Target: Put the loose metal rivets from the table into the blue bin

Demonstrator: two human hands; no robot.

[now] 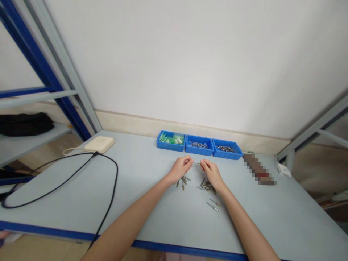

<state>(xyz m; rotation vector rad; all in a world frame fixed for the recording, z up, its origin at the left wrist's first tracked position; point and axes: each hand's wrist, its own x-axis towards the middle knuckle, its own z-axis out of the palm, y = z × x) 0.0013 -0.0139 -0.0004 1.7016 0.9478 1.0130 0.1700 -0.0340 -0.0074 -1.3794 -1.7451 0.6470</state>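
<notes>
My left hand (182, 168) and my right hand (211, 171) face each other above the table, fingers pinched on the two ends of one thin metal pin (197, 163). Beneath my left hand lies a small pile of metal pins with thicker brass-coloured ends (183, 183). A larger pile of similar pins (207, 186) is beside and partly under my right hand. Two loose pins (212, 206) rest nearer the front edge. Behind the hands, three blue bins stand in a row: the left bin (170, 146) holds green-and-white packets, the middle bin (199, 151) and right bin (227, 155) hold metal pins.
A black cable (116, 174) loops over the left side of the table (136, 170), near a cream-coloured box (99, 144). At the right are a pixelated item (258, 170) and a white plug-like object (284, 170). A wall (190, 72) rises behind the bins.
</notes>
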